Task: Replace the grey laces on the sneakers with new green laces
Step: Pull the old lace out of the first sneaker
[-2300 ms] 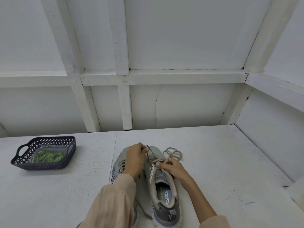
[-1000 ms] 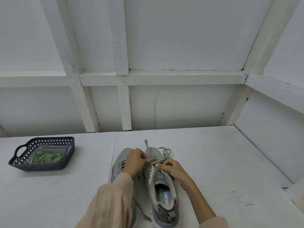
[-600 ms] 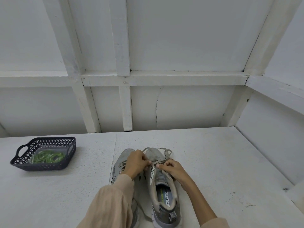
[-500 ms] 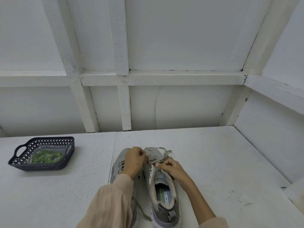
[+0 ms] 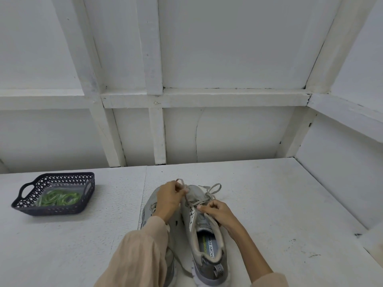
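Grey lace (image 5: 213, 188) head view: half-loose on the right sneaker (image 5: 204, 241). A slack loop lies over the toe and spills onto the white table (image 5: 279, 204), and a few crossings sit in the eyelets nearer the toe. The sneaker is grey mesh with a pale collar and a printed insole with a green stripe. Toe points away from you, heel toward you.

The left sneaker (image 5: 151, 206) is just beside it, mostly hidden under your beige sleeve (image 5: 143, 251).

Both hands are on the lace over the eyelet area, one either side of the tongue. Your left hand (image 5: 169, 198) pinches a strand between thumb and fingers at the shoe's left edge, and a short end sticks up above the knuckles. Your right hand (image 5: 217, 210) has its fingers curled at the upper eyelets, thumb tip down on a lace crossing. Can't tell exactly which strand it has.

Green laces (image 5: 59, 199) sit in the dark perforated basket (image 5: 51, 212), well apart to your left on the same table.
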Demonstrator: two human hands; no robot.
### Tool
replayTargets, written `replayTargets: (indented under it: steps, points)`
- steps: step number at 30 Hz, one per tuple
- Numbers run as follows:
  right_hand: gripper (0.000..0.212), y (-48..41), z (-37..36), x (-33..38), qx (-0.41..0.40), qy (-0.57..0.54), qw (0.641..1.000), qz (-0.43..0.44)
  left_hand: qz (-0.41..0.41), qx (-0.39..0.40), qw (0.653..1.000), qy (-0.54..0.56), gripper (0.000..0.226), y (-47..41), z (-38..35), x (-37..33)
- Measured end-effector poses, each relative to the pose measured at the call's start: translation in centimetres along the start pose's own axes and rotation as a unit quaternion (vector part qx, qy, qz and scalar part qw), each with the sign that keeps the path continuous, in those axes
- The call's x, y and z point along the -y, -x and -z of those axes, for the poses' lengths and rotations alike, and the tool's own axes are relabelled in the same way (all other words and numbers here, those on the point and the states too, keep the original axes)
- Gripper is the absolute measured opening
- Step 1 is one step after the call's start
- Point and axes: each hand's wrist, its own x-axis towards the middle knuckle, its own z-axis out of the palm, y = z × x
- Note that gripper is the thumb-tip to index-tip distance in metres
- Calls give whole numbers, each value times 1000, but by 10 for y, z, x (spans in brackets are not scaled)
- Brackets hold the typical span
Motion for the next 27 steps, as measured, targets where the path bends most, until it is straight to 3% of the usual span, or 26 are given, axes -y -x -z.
replayTargets:
  steps: [2,4,9,10,15,16,19,21,25,27]
  points:
    - [40,0,0,0,0,0,1000,2,23,99,992,-71,21,5,-1,3]
    - [40,0,-1,0,0,-3,1000,5,34,142,987,-71,22,8,-2,5]
    - [38,4,0,2,6,-11,1000,2,7,-48,998,26,15,4,-2,1]
    - [38,4,0,2,4,-11,1000,4,10,-51,998,35,14,3,-2,2]
    - [38,4,0,2,-3,-2,1000,6,43,133,989,-53,23,7,-5,6]
    - [38,3,0,2,-3,-4,1000,7,36,119,991,-43,23,7,-5,4]
    - [38,4,0,1,-1,-8,1000,7,4,-24,999,22,19,5,-8,3]
    - [37,4,0,1,-3,-11,1000,6,7,-56,997,60,17,3,-7,5]
    - [39,3,-1,0,-3,-14,1000,2,40,87,994,-55,20,3,-9,7]
    - [38,3,-1,1,-1,-15,1000,4,24,94,989,-114,19,2,-8,8]
